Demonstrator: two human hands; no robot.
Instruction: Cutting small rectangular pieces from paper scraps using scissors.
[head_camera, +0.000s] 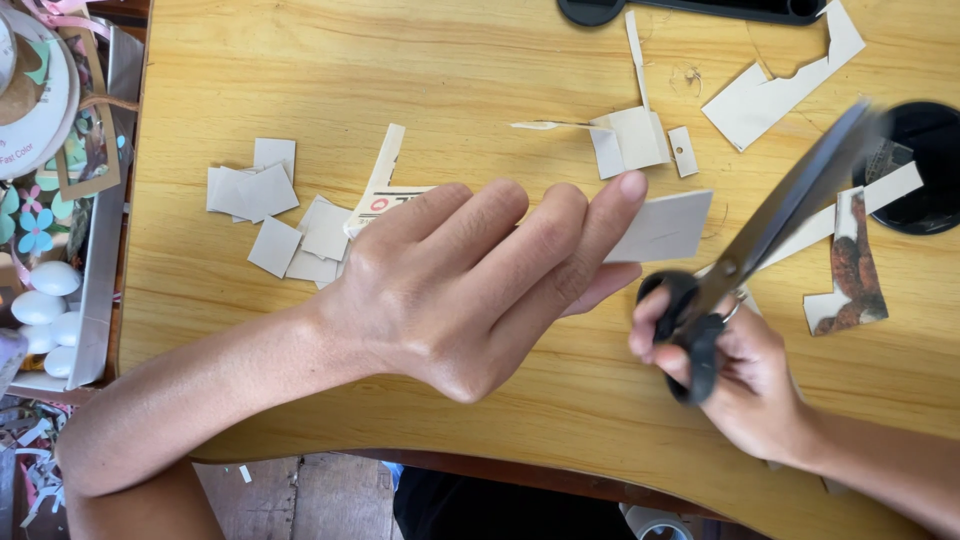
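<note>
A small rectangular piece of pale grey card (665, 228) is pinched between the fingers and thumb of the left hand (470, 285), above the wooden table (480, 90); its surface is plain and flat. The handles of one pair of black scissors (765, 240) are gripped by the closed fingers of the right hand (745, 385), the blades being blurred. About eight small cut squares (275, 215) are seen left of the left hand. Several larger offcuts (775, 85) are scattered at the far right.
</note>
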